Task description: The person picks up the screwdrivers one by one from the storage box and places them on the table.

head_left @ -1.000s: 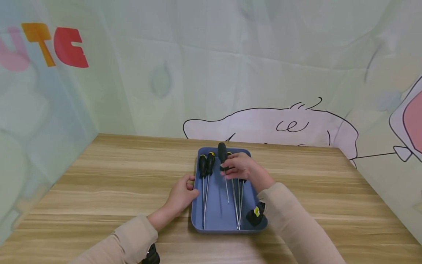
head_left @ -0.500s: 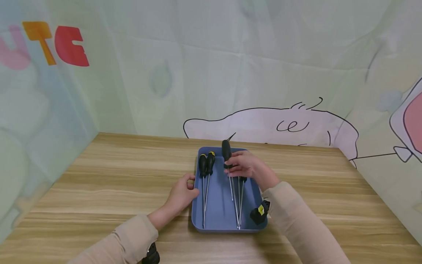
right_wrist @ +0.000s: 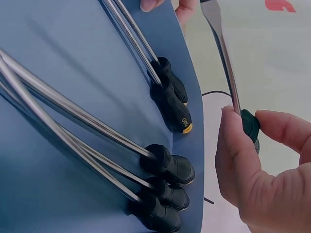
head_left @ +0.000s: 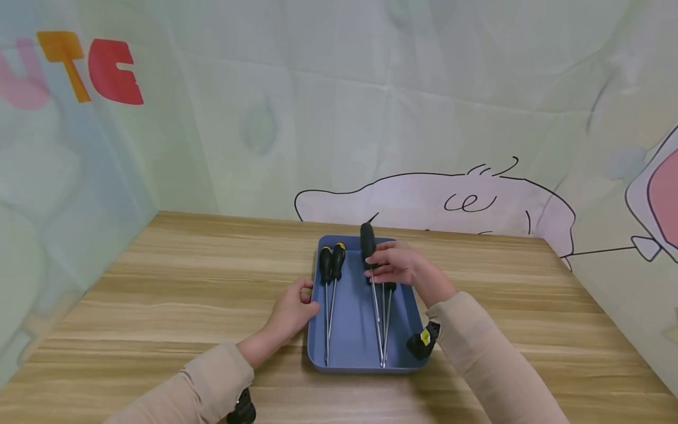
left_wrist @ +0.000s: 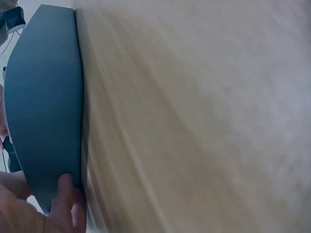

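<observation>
My left hand holds the left wall of a blue tray, thumb at the rim and fingers against the outer side. Between thumb and fingertips, my right hand pinches a flat-blade screwdriver at the lower end of its dark handle. It is raised over the tray's right half, handle toward the far side, with the blade pointing back toward me. Two black-handled screwdrivers lie along the tray's left side. Three more screwdrivers lie at the right, their handles partly hidden by my right hand in the head view.
The tray stands on a wood-grain table. Behind it hangs a pale printed backdrop with a cartoon figure and coloured letters. Black wrist devices sit at both cuffs, the right one overlapping the tray's near right corner in the head view.
My right hand has shifted slightly to the right with the screwdriver, from the tray's middle to above the right-hand group. My left hand has stayed at the tray's edge.
</observation>
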The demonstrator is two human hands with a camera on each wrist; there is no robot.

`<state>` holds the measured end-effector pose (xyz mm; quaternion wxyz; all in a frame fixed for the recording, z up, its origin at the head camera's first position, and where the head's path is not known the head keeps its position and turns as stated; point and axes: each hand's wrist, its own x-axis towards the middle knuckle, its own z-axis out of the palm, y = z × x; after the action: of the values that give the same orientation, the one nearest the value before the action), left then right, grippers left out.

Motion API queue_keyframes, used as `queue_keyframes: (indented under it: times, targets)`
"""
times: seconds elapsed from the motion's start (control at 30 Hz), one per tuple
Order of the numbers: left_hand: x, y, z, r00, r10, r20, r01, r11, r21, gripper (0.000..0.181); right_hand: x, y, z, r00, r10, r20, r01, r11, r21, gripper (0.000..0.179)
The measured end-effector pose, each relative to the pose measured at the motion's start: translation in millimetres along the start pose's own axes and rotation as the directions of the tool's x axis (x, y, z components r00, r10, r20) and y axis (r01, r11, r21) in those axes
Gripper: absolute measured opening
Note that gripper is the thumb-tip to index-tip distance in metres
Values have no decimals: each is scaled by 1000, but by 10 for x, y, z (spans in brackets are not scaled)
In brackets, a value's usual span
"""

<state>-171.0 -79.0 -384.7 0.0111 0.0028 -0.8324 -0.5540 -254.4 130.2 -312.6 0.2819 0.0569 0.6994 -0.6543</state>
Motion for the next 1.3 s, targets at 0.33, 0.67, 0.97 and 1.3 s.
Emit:
queue_keyframes:
  times: [0.33, 0.67, 0.97, 1.3]
  targets:
    - [-6, 4, -6, 1000, 0, 2, 0, 1000, -4, 34, -66, -41, 14, 1000, 1, -6, -1, 1000, -8, 57]
    - [-13, 2, -11, 1000, -5, 5, 5, 1000, -2, 34, -110, -41, -31, 999, -18, 30, 18, 1000, -2, 59]
    - [-13, 2, -8, 1000, -1, -2, 2, 1000, 9, 35, -134, -17, -135, 999, -27, 42, 26, 1000, 10, 61]
    - [-10, 4, -10, 1000, 1, -6, 0, 1000, 24, 35, -185, -18, -207, 998, -41, 49, 41, 999, 4, 62]
